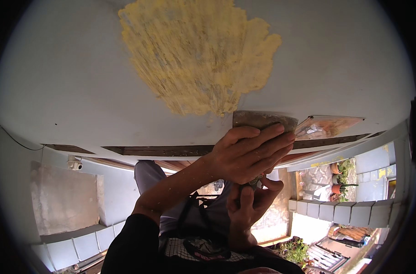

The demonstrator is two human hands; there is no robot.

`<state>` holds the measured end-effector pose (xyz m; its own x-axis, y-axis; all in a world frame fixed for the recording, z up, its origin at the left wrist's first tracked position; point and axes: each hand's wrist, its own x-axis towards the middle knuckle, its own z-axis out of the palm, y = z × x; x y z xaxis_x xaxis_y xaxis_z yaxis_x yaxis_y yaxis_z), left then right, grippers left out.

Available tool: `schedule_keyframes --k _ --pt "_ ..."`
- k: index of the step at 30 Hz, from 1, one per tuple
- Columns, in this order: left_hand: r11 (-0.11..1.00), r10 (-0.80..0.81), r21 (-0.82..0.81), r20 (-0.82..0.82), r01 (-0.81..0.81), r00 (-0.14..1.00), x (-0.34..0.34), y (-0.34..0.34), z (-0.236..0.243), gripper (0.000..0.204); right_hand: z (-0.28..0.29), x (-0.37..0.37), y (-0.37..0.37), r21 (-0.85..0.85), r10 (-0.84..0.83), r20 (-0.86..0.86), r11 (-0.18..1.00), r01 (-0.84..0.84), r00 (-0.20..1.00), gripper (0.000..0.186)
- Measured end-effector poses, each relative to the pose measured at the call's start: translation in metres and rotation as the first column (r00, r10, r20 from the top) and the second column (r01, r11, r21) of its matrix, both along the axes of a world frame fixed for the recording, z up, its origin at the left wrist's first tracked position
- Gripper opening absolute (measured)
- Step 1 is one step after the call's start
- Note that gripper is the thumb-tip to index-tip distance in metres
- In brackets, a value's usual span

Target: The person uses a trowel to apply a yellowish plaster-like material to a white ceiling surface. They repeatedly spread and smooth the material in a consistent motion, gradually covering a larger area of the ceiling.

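Note:
My left hand (247,157) lies with its fingers stretched flat over the wide grey blade of a putty knife (249,118). Just below it, my right hand (253,205) has its fingers closed round the putty knife's handle, which mostly hides behind both hands. The blade rests at or very near a smooth pale surface (80,82). Beyond the blade spreads a large, streaky patch of yellow filler (201,55) with ragged edges; its lower tip ends just left of the blade.
A picture-like sheet (329,127) is fixed right of the blade. Dark recessed slots (162,150) run along the surface's near edge. A small white camera (74,163) and a thin cable (18,142) are at left. Potted plants (339,188) and a tiled ledge (345,212) stand at right.

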<state>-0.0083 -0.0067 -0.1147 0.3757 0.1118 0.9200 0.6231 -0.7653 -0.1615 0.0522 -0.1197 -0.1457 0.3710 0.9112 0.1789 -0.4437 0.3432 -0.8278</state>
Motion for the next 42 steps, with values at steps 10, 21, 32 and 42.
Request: schedule_keyframes --k 10,21,32,42 --pt "0.999 0.030 0.041 -0.015 -0.030 0.999 0.003 0.011 0.039 0.016 0.028 0.001 0.023 0.115 -0.048 0.055 0.993 0.041 0.997 0.034" --pt "0.999 -0.009 -0.037 -0.029 0.008 1.000 -0.002 -0.004 0.005 0.018 -0.007 0.001 -0.001 0.034 0.007 0.041 0.999 -0.008 0.999 0.033" --pt "1.000 -0.014 -0.019 -0.018 0.014 1.000 0.000 -0.004 0.012 0.019 0.003 0.003 -0.002 0.021 -0.022 0.052 1.000 0.021 0.998 0.030" --pt "0.978 0.100 -0.163 -0.175 -0.129 0.979 -0.012 -0.028 0.022 0.027 0.003 0.034 0.003 0.166 0.004 0.035 0.986 -0.010 0.999 0.029"
